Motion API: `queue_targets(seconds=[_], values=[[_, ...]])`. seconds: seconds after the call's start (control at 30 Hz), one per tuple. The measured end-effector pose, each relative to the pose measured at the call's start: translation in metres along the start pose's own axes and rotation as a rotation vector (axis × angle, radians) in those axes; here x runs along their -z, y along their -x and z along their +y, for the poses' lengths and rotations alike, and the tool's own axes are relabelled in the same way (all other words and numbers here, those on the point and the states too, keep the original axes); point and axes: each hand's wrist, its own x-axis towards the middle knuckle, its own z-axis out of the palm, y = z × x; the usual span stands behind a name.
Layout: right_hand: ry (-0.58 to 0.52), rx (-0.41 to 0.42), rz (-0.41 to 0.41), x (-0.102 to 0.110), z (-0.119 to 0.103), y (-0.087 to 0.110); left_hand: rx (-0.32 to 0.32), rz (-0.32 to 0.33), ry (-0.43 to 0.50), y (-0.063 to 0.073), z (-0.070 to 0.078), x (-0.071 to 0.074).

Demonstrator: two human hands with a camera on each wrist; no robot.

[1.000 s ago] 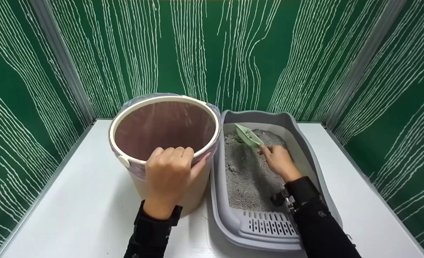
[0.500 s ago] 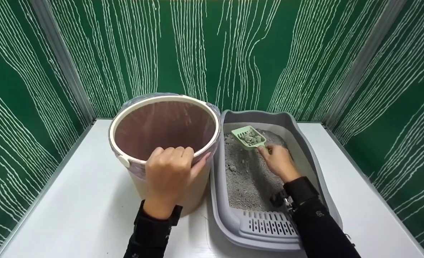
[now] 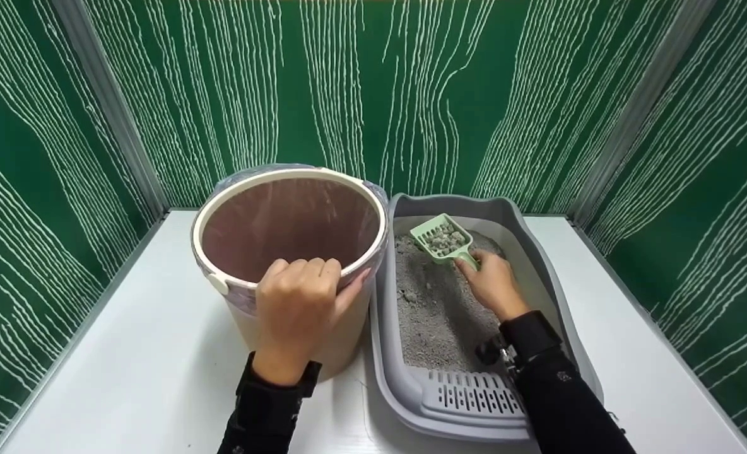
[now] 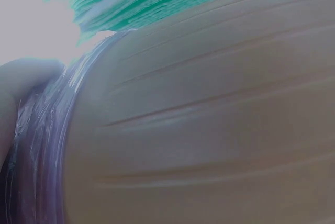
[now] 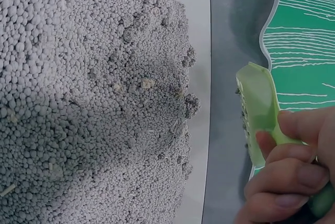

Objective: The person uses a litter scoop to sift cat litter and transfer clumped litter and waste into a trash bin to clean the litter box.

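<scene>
My right hand [image 3: 493, 284] grips the handle of a light green slotted litter scoop [image 3: 433, 226]. Several grey litter clumps [image 3: 446, 240] lie in the scoop, which is level above the far end of the grey litter box [image 3: 383, 353]. In the right wrist view the fingers [image 5: 293, 177] curl round the handle, and the scoop [image 5: 259, 98] shows from its underside. My left hand [image 3: 301, 309] holds the near rim of a cream trash can [image 3: 247, 321], fingers over the rim and thumb along its outside. A clear bag [image 4: 47, 130] is folded over that rim.
Grey granular litter [image 3: 433, 328] covers the box floor, heaped toward the far end. A slotted step [image 3: 474, 397] forms the box's near end. Box and can stand side by side on a white table [image 3: 152, 372], with green white-lined walls [image 3: 373, 94] behind and at both sides.
The right hand has turned the scoop from steeply tilted to nearly level, and the clumps in it now show from above. The left hand stays on the can's rim.
</scene>
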Motion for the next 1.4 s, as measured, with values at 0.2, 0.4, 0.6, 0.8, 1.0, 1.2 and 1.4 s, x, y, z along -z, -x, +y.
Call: queue_targets(seconds=[0.2, 0.4, 0.6, 0.8, 1.0, 1.2, 1.4], values=[[-0.024, -0.007, -0.007, 0.005, -0.004, -0.004, 0.005, 0.005, -0.002, 0.000, 0.000, 0.001], [-0.031, -0.001, -0.031, 0.029, -0.013, -0.011, 0.004, 0.011, -0.006, -0.001, 0.000, 0.000], [-0.091, -0.008, -0.139, 0.069, -0.060, -0.022, 0.010, 0.009, -0.007, -0.001, -0.001, 0.001], [-0.025, 0.132, -0.169, 0.098, -0.129, -0.025, 0.008, 0.028, 0.009, -0.002, 0.000, 0.000], [0.048, 0.245, -0.245, 0.096, -0.180, -0.018, 0.002, 0.030, 0.015, -0.002, 0.000, 0.000], [0.239, 0.429, -0.196, 0.072, -0.202, -0.006, 0.005, 0.006, 0.004, -0.002, 0.000, 0.001], [0.320, 0.716, -0.047, 0.054, -0.201, 0.005, 0.005, 0.006, 0.000, 0.000, 0.000, 0.000]])
